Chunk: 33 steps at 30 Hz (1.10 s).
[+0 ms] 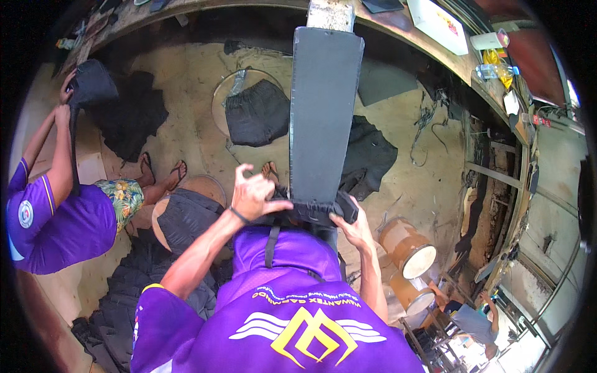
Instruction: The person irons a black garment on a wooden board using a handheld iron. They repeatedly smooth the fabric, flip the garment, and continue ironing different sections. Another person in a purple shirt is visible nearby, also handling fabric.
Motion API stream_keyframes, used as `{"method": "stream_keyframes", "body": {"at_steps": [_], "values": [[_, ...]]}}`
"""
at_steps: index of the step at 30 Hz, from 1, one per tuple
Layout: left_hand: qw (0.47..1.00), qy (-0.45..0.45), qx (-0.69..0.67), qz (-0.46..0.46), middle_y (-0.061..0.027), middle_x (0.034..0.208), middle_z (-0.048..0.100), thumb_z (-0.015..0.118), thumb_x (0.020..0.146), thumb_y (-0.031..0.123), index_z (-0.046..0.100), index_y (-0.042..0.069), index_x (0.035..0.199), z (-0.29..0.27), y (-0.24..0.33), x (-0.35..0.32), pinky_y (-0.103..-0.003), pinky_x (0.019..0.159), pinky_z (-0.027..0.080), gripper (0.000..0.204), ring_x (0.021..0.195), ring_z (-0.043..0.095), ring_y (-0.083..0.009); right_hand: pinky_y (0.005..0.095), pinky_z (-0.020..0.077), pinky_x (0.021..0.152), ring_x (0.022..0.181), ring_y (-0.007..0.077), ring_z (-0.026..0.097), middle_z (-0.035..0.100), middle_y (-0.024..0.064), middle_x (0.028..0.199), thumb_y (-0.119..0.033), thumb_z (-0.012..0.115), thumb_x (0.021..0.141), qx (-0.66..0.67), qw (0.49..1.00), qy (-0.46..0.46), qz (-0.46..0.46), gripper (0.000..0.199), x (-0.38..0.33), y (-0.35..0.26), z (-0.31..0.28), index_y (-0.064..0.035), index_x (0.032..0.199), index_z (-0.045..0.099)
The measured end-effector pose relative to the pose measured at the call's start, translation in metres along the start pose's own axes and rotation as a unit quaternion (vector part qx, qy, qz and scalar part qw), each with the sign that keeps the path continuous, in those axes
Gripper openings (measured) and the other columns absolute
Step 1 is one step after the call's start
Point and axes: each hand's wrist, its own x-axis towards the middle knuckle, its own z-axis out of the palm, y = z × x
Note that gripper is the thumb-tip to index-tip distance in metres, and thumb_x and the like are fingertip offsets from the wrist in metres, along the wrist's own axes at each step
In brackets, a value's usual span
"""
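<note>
1. A long dark board stands in front of the person, running from a wooden counter at the top of the view down to waist level, with black cloth gathered around its lower end
2. The left hand rests on the left side of the cloth at the board's lower end; the thumb presses onto the fabric while the other fingers are lifted and spread, so it pins rather than grips
3. The right hand is at the right lower corner of the board, fingers curled onto the cloth edge there; whether it pinches the fabric or only pushes it I cannot tell
4. The cloth looks soft, light and limp, likely to bunch and slide over the smooth board; it seems best taken by its edge or hem at both corners, pulling evenly
5. The board looks stiff and flat and appears to carry the pressure of both hands without bending
6. A dark strap hangs down over the purple shirt just below the cloth
7. On the floor lie more black cloth pieces, some on round stools, and two brown drums stand to the right
8. At the left another person in a purple shirt holds up a black bag-like piece with both hands
</note>
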Motion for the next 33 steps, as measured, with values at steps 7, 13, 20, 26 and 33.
{"method": "stream_keyframes", "body": {"at_steps": [7, 13, 20, 26, 33], "values": [[0.997, 0.037, 0.069, 0.003, -0.0008, 0.062, 0.055, 0.078, 0.082, 0.069, 0.054, 0.015, 0.065, 0.032, -0.040, 0.094, -0.050, 0.095, 0.040, 0.061, 0.068, 0.058, -0.0206, 0.0340, 0.0500, 0.106, 0.119, 0.0180, 0.064, 0.070, 0.0103, 0.130, -0.026, 0.083, 0.095, 0.064, 0.989, 0.130, -0.017, 0.058, 0.015, -0.018, 0.029, 0.0024, 0.140, 0.059], [0.991, 0.051, 0.037, -0.122, -0.0025, 0.068, 0.056, 0.072, 0.093, 0.061, 0.055, 0.014, 0.067, 0.051, -0.025, 0.025, -0.050, 0.094, 0.037, 0.057, 0.080, 0.059, -0.0247, 0.0369, 0.0479, 0.112, 0.127, 0.0225, 0.063, 0.066, 0.0143, 0.138, -0.021, 0.083, 0.096, 0.050, 0.963, 0.263, -0.029, 0.064, 0.024, 0.002, 0.042, 0.0021, 0.148, 0.053], [0.951, 0.217, 0.190, -0.107, -0.0084, 0.093, 0.068, 0.071, 0.099, 0.044, 0.068, 0.011, 0.089, 0.044, -0.083, 0.214, -0.048, 0.091, 0.041, 0.034, 0.098, 0.062, -0.0285, 0.0454, 0.0446, 0.114, 0.133, 0.0365, 0.060, 0.061, 0.0260, 0.144, -0.030, 0.081, 0.096, -0.082, 0.894, 0.361, -0.253, 0.073, 0.176, -0.083, 0.003, 0.0047, 0.151, 0.049], [0.992, -0.129, 0.005, -0.015, -0.0139, 0.161, 0.051, 0.062, 0.101, 0.026, 0.056, 0.004, 0.150, 0.045, 0.010, 0.155, -0.054, 0.128, 0.029, 0.054, 0.153, 0.044, -0.0284, 0.0496, 0.0380, 0.119, 0.139, 0.0405, 0.051, 0.054, 0.0275, 0.145, -0.029, 0.079, 0.098, -0.198, 0.857, 0.453, -0.146, 0.070, 0.135, -0.102, 0.041, 0.0056, 0.150, 0.048], [0.988, -0.029, 0.134, 0.070, -0.0120, 0.170, 0.040, 0.051, 0.108, 0.045, 0.045, 0.006, 0.160, 0.125, -0.080, 0.247, -0.059, 0.132, 0.014, 0.065, 0.161, 0.029, -0.0258, 0.0492, 0.0422, 0.115, 0.132, 0.0441, 0.056, 0.059, 0.0305, 0.139, -0.031, 0.078, 0.098, -0.152, 0.853, 0.431, -0.253, 0.068, 0.210, -0.094, 0.012, 0.0081, 0.147, 0.051]]}}
